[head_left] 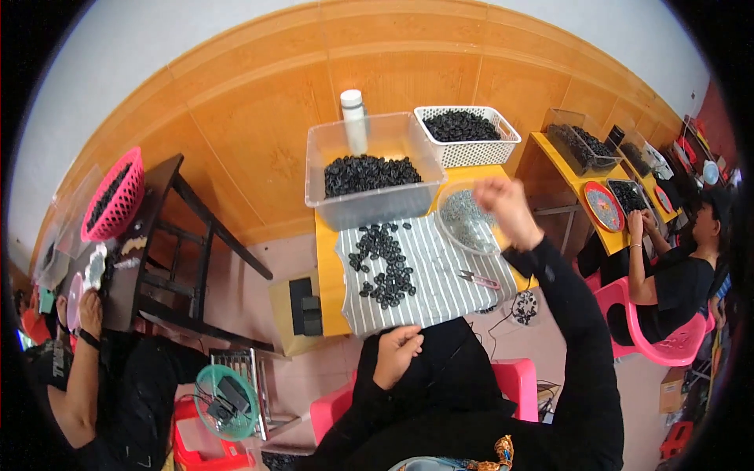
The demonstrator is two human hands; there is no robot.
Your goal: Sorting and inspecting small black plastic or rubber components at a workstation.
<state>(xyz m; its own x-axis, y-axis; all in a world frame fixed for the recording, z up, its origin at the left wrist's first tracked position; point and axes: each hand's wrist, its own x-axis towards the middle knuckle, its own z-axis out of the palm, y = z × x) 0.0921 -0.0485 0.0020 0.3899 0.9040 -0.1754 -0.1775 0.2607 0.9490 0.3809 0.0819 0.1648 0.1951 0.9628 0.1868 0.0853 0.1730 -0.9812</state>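
Observation:
My left hand [398, 355] is closed just off the front edge of the striped cloth [448, 294], above my lap. Its thumb presses against the curled fingers, and anything between them is too small to make out. At the right, my right hand [509, 210] is raised over the rim of a clear round bowl [463, 217] filled with small silvery pieces. Its fingers are drawn together and hide whatever they may hold. Small black oval pieces [385, 271] lie loose on the left half of the cloth. Thread snips [479, 279] with pink handles rest on the cloth below the bowl.
Behind the cloth stand a clear bin [375, 206] of black pieces, a white basket [471, 153] and a white bottle [353, 118]. Co-workers sit at a dark table [149, 212] on the left and a yellow table [565, 177] on the right. A green basket [228, 402] stands lower left.

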